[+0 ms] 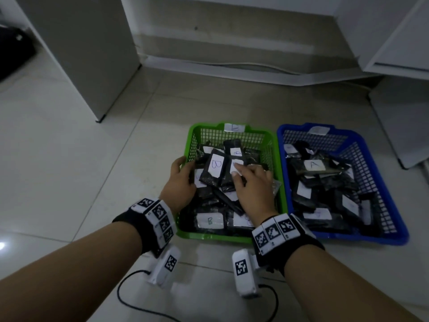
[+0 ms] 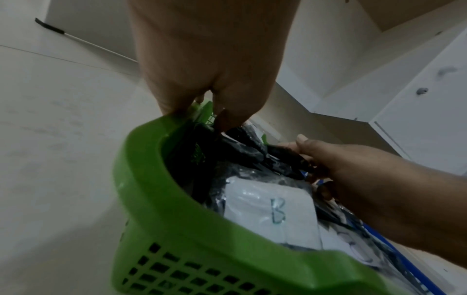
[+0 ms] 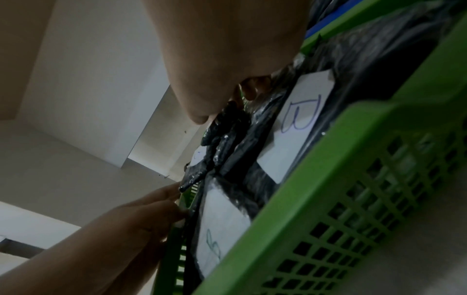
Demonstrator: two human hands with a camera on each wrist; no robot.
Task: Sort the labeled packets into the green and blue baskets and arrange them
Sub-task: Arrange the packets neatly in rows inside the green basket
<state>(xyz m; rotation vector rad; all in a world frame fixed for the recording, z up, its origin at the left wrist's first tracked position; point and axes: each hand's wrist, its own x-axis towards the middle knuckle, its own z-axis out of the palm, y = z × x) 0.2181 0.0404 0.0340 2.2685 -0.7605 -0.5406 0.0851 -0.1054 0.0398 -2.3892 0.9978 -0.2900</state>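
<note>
On the floor stands a green basket point(image 1: 209, 237) piled with black packets labeled B point(image 1: 214, 167); to its right a blue basket point(image 1: 348, 238) holds packets labeled A point(image 1: 314, 165). My left hand point(image 1: 186, 165) sits at the green basket's left rim point(image 2: 177, 199), thumb outside and fingertips pressing the side of the pile. My right hand point(image 1: 237, 170) is over the middle of that basket, thumb and fingers pinching a black packet point(image 2: 285, 159). Near the front rim point(image 3: 353, 159) lie flat B packets point(image 3: 300, 119). Both hands' palms hide the packets beneath them.
A white cabinet point(image 1: 81, 54) stands at the back left. More white furniture point(image 1: 399, 126) stands close to the right of the blue basket. Black cables point(image 1: 130, 296) from the wrist cameras trail on the tiled floor in front of the baskets.
</note>
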